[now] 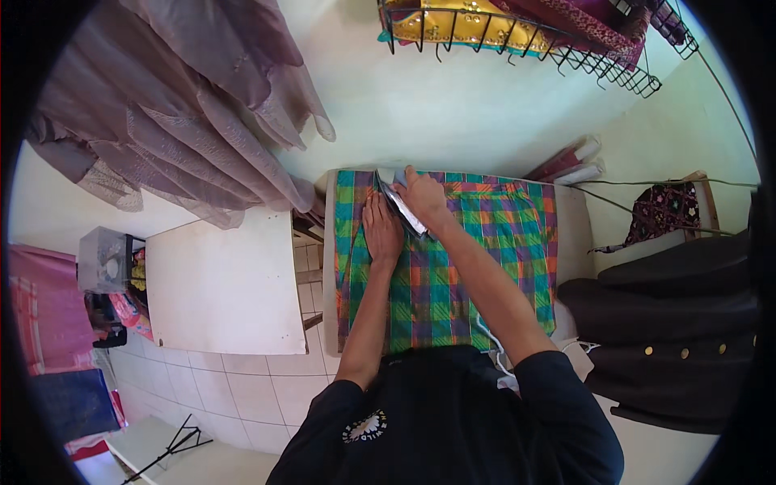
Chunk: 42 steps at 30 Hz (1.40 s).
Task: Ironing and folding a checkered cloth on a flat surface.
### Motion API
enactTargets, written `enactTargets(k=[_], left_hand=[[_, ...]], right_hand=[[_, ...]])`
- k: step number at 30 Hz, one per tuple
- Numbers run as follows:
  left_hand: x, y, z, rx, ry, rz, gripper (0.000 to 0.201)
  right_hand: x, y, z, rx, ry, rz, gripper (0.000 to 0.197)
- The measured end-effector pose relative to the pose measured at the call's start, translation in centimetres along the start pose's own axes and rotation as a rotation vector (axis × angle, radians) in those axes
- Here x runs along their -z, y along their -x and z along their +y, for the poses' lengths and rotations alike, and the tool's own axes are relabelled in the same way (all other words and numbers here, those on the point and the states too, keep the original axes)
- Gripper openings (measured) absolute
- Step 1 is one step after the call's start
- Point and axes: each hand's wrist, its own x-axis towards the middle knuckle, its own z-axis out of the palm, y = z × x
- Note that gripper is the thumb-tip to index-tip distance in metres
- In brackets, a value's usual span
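A green, orange and purple plaid cloth (453, 275) lies spread over a padded board (575, 234) in front of me. My right hand (424, 198) is closed around the handle of a clothes iron (408, 214), which is partly hidden under the hand. The iron rests near the cloth's far edge, its dark and silvery side showing. Just left of it, my left hand (382, 230) lies flat on the cloth, fingers stretched away from me and holding nothing. A pale cord (491, 335) loops beside my right forearm at the near edge.
A white table (226, 283) stands to the left, with a clear plastic box (103, 259) beyond it. Mauve drapery (186, 105) hangs at the upper left. A black wire rack (517, 44) holding fabrics is on the wall ahead. A dark buttoned garment (671, 323) hangs on the right.
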Motion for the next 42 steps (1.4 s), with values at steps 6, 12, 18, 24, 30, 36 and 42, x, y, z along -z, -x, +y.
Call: enactTargets(k=[6,12,18,24,30,36,42], left_hand=[[-0.1,-1.5,1.2,0.141,0.254,0.092,0.046],[-1.6,-3.2,1.9,-0.016,0.695,0.059,0.056],[-2.0,-3.2,1.5,-0.019,0.584,0.003,0.056],[-2.6,-3.2,2.3,-0.106,0.159,-0.112,0.061],[-3.2,-2.8,2.1,-0.13,0.03,-0.096,0.061],[-3.4,-3.0,3.4,-0.116,-0.09,-0.03,0.058],[-4.6,-2.1,6.9,-0.098,0.181,-0.081,0.052]], right_hand=[[0.0,-1.2,1.9,0.073,-0.037,-0.045,0.055],[-0.8,-1.2,1.4,0.048,-0.029,-0.028,0.047],[0.5,-0.7,3.6,0.0,0.004,-0.108,0.049],[2.3,-1.2,3.4,-0.024,-0.007,-0.06,0.046],[1.6,-1.2,4.6,-0.012,-0.006,-0.077,0.045],[2.7,1.0,6.7,-0.015,0.114,-0.068,0.05],[2.3,1.1,8.2,0.065,0.084,0.021,0.055]])
